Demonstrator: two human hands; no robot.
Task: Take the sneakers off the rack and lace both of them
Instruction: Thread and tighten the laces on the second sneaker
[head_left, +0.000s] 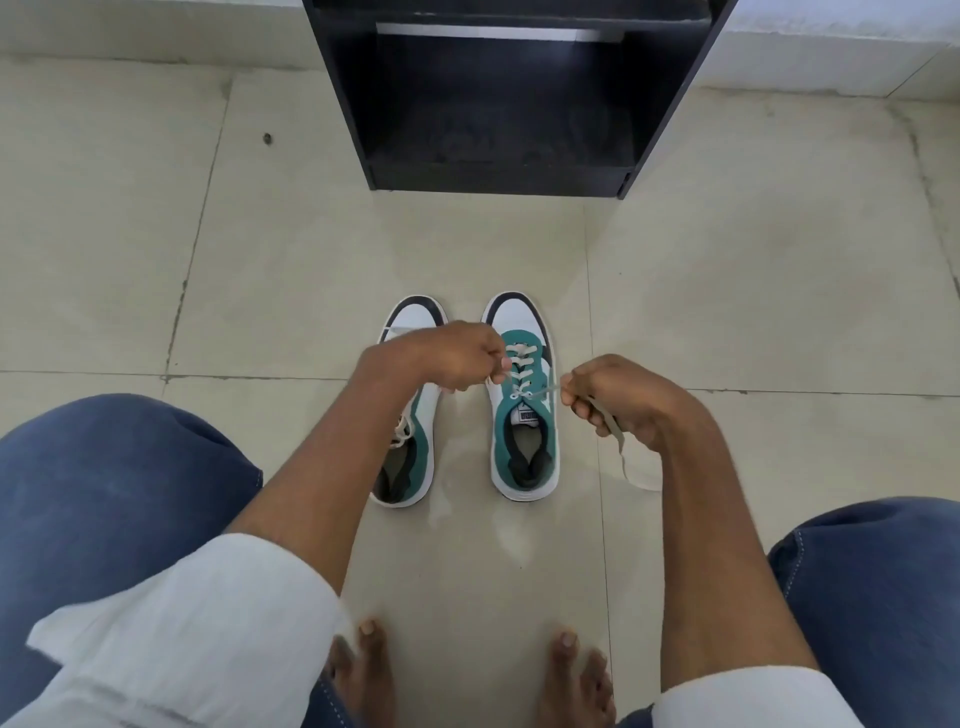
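Tiled floor (727, 291) bears two sneakers (524, 415) and rack (498, 104).

Two low sneakers stand side by side on the tiled floor (260, 270), toes pointing toward the black rack (670, 93), which sits well apart from them. Both are white with teal panels and a dark band round the toe. The right sneaker (524, 452) stands upright, its white lace (519, 371) crossed through several rows of eyelets, with both ends drawn out sideways near the tongue label. One end trails loose to the right, down toward the floor. The left sneaker (415, 457) is partly hidden; a bunch of lace (400, 431) lies at its collar.
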